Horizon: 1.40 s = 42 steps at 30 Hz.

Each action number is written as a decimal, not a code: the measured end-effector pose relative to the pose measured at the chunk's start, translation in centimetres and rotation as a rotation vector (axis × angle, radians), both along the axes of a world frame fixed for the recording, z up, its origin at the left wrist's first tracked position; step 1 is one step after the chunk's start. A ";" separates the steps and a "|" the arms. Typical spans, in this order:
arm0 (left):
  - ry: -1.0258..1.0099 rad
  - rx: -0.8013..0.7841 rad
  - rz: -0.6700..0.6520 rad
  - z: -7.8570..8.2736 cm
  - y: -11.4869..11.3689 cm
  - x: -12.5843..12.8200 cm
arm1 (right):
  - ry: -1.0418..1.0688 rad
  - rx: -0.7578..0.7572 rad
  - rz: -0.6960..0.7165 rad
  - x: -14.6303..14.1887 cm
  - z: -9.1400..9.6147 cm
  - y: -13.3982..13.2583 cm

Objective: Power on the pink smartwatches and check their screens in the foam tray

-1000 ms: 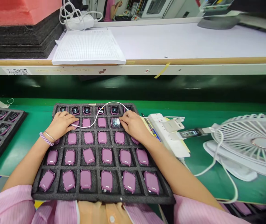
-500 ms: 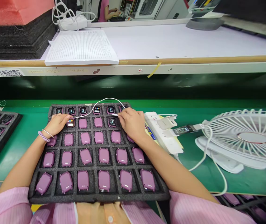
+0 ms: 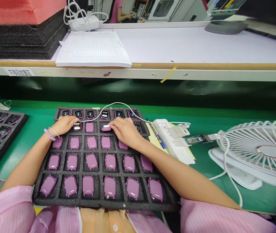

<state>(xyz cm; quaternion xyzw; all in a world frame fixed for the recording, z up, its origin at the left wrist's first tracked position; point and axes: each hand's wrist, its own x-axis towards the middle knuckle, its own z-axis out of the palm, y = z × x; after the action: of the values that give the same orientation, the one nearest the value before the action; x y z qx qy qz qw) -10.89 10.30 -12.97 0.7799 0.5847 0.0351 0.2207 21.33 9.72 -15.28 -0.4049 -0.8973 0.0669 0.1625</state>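
Observation:
A black foam tray (image 3: 99,203) holds rows of purple smartwatch bodies without straps, most lying back side up. At the left of its second row, my left hand (image 3: 65,124) has its fingers closed at a smartwatch (image 3: 77,126) with a lit screen. A white cable (image 3: 117,103) runs from that watch in an arch over the far rows toward the right. My right hand (image 3: 125,129) pinches a small white charging connector (image 3: 106,126) against a tilted purple watch (image 3: 106,129) in the same row. Several far-row watches, such as one smartwatch (image 3: 104,114), show lit screens.
To the right stand a white power strip (image 3: 174,142) with plugs, a blue pen (image 3: 161,143) and a white fan (image 3: 261,149). Another watch tray (image 3: 2,129) lies left. The shelf above bears paper sheets (image 3: 93,48) and stacked foam (image 3: 19,42). A person (image 3: 117,11) sits beyond.
My right hand has moved left with the white connector, from beside a lit watch to the purple watch one compartment over. My left hand stays at its watch. The view has shifted slightly.

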 end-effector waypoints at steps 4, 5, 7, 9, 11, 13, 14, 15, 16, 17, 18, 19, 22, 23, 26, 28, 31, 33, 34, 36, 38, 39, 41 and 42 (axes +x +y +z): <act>0.004 -0.037 -0.029 0.6 0.8 0.1 | -0.144 -0.101 -0.109 -1.1 0.6 0.8; 0.003 -0.041 -0.031 0.8 0.9 0.1 | -0.172 -0.094 -0.126 -1.3 0.5 0.9; -0.008 -0.046 -0.024 1.0 1.1 0.1 | -0.170 -0.083 -0.140 -1.7 0.1 0.9; -0.031 -0.036 0.008 1.1 1.1 0.1 | -0.135 -0.082 -0.136 -1.7 -0.4 0.8; -0.053 0.003 0.073 1.3 1.0 0.4 | -0.111 -0.079 -0.132 -1.7 -0.8 0.6; -0.080 0.061 0.146 1.3 0.7 1.0 | -0.102 -0.079 -0.131 -1.5 -1.0 0.5; -0.110 0.097 0.159 1.4 0.5 1.6 | -0.100 -0.080 -0.131 -1.5 -1.0 0.4; -0.140 0.128 0.139 1.3 0.3 2.2 | -0.097 -0.080 -0.130 -1.5 -1.0 0.5; -0.162 0.150 0.090 1.3 -0.1 3.0 | -0.094 -0.078 -0.130 -1.4 -1.1 0.5; -0.169 0.165 0.030 1.2 -0.4 3.7 | -0.091 -0.075 -0.131 -1.4 -1.1 0.5; -0.161 0.173 -0.029 1.0 -0.8 4.5 | -0.089 -0.070 -0.132 -1.4 -1.1 0.5; -0.141 0.171 -0.074 0.9 -1.3 5.2 | -0.088 -0.068 -0.133 -1.4 -1.2 0.6; -0.010 0.214 -0.133 0.8 -2.3 6.9 | -0.089 -0.059 -0.133 -1.4 -1.2 0.5; 0.062 0.254 -0.161 0.9 -2.5 7.3 | -0.089 -0.056 -0.131 -1.4 -1.1 0.5; 0.288 0.356 -0.281 1.6 -2.5 7.8 | -0.096 -0.048 -0.130 -1.5 -1.0 0.4; 0.319 0.361 -0.303 2.1 -1.8 7.6 | -0.104 -0.037 -0.135 -1.6 -0.8 0.3; 0.148 0.256 -0.179 2.5 -0.5 6.3 | -0.111 -0.019 -0.142 -1.6 -0.8 0.2; -0.014 0.112 -0.102 2.4 0.2 5.3 | -0.114 -0.016 -0.144 -1.7 -0.7 0.2; -0.061 0.049 -0.093 2.2 0.4 5.0 | -0.116 -0.016 -0.146 -1.7 -0.7 0.2; -0.070 -0.012 -0.104 1.7 0.6 4.7 | -0.115 -0.009 -0.148 -1.9 -0.5 0.3; -0.023 -0.015 -0.119 1.3 0.5 4.9 | -0.100 0.020 -0.167 -2.0 -0.1 0.5; -0.005 -0.012 -0.118 1.1 0.5 5.0 | -0.085 0.039 -0.187 -1.8 0.1 0.7; 0.018 -0.013 -0.118 0.8 0.4 5.3 | -0.030 0.075 -0.247 -0.9 0.6 0.9; 0.028 -0.010 -0.117 0.7 0.4 5.4 | 0.009 0.088 -0.279 0.0 0.8 0.9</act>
<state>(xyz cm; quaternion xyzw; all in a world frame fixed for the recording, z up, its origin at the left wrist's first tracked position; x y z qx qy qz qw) -5.47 10.68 -12.24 0.8120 0.5413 0.0084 0.2182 21.28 10.58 -14.43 -0.5178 -0.8337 0.0062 0.1917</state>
